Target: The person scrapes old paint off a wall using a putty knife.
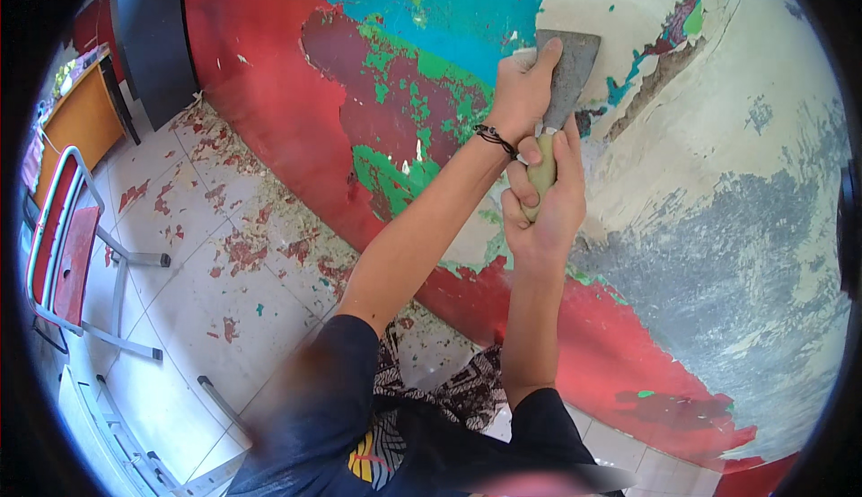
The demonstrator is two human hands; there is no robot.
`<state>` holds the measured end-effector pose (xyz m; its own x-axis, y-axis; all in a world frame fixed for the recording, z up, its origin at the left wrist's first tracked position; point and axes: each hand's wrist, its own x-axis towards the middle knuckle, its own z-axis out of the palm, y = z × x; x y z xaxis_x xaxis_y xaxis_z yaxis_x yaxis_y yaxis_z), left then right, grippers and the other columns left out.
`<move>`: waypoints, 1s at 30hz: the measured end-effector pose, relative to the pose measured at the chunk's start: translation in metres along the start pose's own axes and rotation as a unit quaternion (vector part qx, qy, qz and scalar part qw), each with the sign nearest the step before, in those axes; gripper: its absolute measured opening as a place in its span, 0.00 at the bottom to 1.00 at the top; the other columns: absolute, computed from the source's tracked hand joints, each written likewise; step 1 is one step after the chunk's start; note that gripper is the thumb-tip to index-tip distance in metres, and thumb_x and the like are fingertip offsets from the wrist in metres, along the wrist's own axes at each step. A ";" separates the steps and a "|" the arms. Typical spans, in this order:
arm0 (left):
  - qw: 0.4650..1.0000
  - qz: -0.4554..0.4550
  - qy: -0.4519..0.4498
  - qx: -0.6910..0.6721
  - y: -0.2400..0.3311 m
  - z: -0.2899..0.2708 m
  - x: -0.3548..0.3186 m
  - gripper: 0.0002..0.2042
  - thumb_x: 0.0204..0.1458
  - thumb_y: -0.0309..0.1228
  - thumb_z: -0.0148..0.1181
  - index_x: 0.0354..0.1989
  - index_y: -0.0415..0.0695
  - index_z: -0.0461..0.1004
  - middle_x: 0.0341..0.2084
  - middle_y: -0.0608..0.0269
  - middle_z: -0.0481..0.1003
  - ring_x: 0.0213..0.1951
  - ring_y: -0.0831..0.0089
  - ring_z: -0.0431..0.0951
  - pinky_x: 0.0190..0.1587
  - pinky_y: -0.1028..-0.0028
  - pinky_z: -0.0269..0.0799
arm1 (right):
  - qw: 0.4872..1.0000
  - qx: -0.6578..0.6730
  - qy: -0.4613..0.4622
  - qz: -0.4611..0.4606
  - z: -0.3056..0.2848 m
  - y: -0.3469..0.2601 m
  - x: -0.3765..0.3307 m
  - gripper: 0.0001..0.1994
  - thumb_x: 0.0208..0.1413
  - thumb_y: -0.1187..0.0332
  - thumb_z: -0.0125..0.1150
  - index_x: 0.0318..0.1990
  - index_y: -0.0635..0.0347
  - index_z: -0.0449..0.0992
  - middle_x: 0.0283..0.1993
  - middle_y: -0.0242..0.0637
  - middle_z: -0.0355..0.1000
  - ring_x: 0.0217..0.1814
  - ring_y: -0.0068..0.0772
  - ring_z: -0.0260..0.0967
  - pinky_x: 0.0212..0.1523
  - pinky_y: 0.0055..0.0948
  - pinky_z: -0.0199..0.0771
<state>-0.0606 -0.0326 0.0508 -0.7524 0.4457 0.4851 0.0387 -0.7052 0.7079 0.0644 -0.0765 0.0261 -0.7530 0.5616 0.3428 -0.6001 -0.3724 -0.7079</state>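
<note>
A paint scraper (575,66) with a wide grey metal blade and a pale green handle lies against the peeling wall (431,3). My right hand (558,205) is wrapped round the handle. My left hand (521,95), with a dark bracelet at the wrist, grips the blade's left side, its thumb along the metal and its other fingers partly hidden. The blade's edge points up, at the border between turquoise paint and bare off-white plaster. Red, maroon and green paint layers show left of my hands. Right of the blade runs a rough crack (660,88) in the plaster.
Paint flakes (242,250) litter the tiled floor (189,299) along the wall's foot. At the left stand a red chair with a metal frame (76,263) and a wooden desk (85,124). A metal ladder (121,443) lies at the lower left. A dark panel (154,43) stands near the wall.
</note>
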 end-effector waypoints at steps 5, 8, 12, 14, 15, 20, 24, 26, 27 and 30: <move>0.999 -0.003 -0.011 -0.042 0.006 -0.001 0.021 0.17 0.56 0.40 0.56 0.32 0.33 0.76 0.26 0.64 0.74 0.27 0.78 0.70 0.29 0.76 0.66 | 1.000 0.011 -0.015 0.003 0.013 -0.009 0.014 0.23 0.64 0.65 0.40 0.66 0.46 0.50 0.29 0.30 0.59 0.13 0.15 0.46 0.07 0.16 0.39; 0.999 0.007 0.003 -0.045 0.009 -0.002 0.012 0.20 0.57 0.40 0.55 0.23 0.33 0.75 0.20 0.69 0.71 0.23 0.82 0.64 0.25 0.75 0.60 | 0.999 0.022 -0.043 0.003 0.014 -0.003 0.007 0.25 0.64 0.66 0.39 0.68 0.46 0.46 0.29 0.30 0.59 0.13 0.15 0.46 0.07 0.16 0.38; 0.993 -0.046 -0.008 -0.107 0.017 0.006 0.007 0.18 0.56 0.40 0.56 0.30 0.33 0.76 0.25 0.65 0.75 0.26 0.79 0.70 0.29 0.77 0.66 | 1.000 0.022 -0.007 -0.016 0.019 -0.004 0.008 0.21 0.65 0.66 0.38 0.65 0.45 0.48 0.29 0.29 0.59 0.14 0.15 0.46 0.06 0.14 0.38; 0.990 -0.072 -0.004 -0.122 0.017 0.005 0.002 0.20 0.57 0.41 0.55 0.29 0.31 0.77 0.25 0.65 0.75 0.26 0.81 0.69 0.29 0.77 0.65 | 0.999 0.028 -0.015 -0.014 0.020 -0.002 0.004 0.17 0.66 0.65 0.37 0.61 0.43 0.53 0.30 0.28 0.58 0.15 0.13 0.45 0.06 0.12 0.38; 0.992 -0.053 -0.004 -0.113 0.016 0.005 0.005 0.20 0.57 0.41 0.55 0.28 0.31 0.77 0.24 0.65 0.75 0.25 0.81 0.68 0.28 0.77 0.65 | 1.000 0.018 -0.011 -0.018 0.018 -0.002 0.006 0.17 0.66 0.65 0.37 0.61 0.43 0.53 0.30 0.28 0.58 0.15 0.13 0.45 0.06 0.12 0.38; 0.993 -0.043 -0.008 -0.110 0.010 0.003 0.010 0.20 0.57 0.41 0.55 0.25 0.32 0.76 0.22 0.65 0.74 0.24 0.81 0.68 0.25 0.76 0.64 | 1.000 0.010 -0.010 -0.010 0.019 -0.004 0.005 0.17 0.66 0.65 0.36 0.61 0.43 0.53 0.30 0.28 0.58 0.15 0.13 0.45 0.06 0.12 0.38; 0.997 0.001 0.000 -0.080 0.014 0.004 0.021 0.20 0.56 0.41 0.55 0.23 0.32 0.75 0.21 0.66 0.73 0.23 0.81 0.67 0.23 0.75 0.62 | 1.000 0.015 -0.020 -0.004 0.013 -0.005 0.017 0.20 0.65 0.65 0.38 0.64 0.45 0.51 0.30 0.29 0.59 0.15 0.15 0.46 0.07 0.14 0.40; 0.997 0.016 -0.005 -0.074 0.020 0.005 0.025 0.21 0.56 0.41 0.55 0.23 0.32 0.75 0.21 0.66 0.73 0.23 0.81 0.67 0.23 0.74 0.62 | 0.999 0.021 -0.039 -0.007 0.015 -0.009 0.021 0.23 0.64 0.66 0.39 0.66 0.47 0.48 0.29 0.31 0.59 0.14 0.16 0.47 0.07 0.16 0.41; 0.998 0.017 0.004 -0.055 0.022 0.004 0.021 0.21 0.56 0.41 0.55 0.23 0.32 0.75 0.20 0.66 0.73 0.22 0.81 0.67 0.23 0.74 0.62 | 0.999 0.023 -0.036 -0.003 0.017 -0.008 0.019 0.22 0.64 0.66 0.39 0.65 0.47 0.49 0.29 0.31 0.59 0.14 0.16 0.46 0.07 0.16 0.41; 0.999 0.014 0.016 -0.041 0.014 0.006 0.009 0.21 0.56 0.41 0.55 0.22 0.33 0.74 0.20 0.66 0.73 0.22 0.81 0.66 0.23 0.74 0.62 | 1.000 0.022 -0.009 -0.006 0.011 -0.002 0.007 0.20 0.64 0.65 0.39 0.63 0.48 0.52 0.29 0.30 0.59 0.14 0.16 0.46 0.07 0.16 0.41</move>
<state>-0.0627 -0.0351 0.0679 -0.7722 0.4090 0.4863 0.0070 -0.7597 0.6502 0.0576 -0.0797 0.0371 -0.7503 0.5529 0.3623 -0.6200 -0.3983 -0.6760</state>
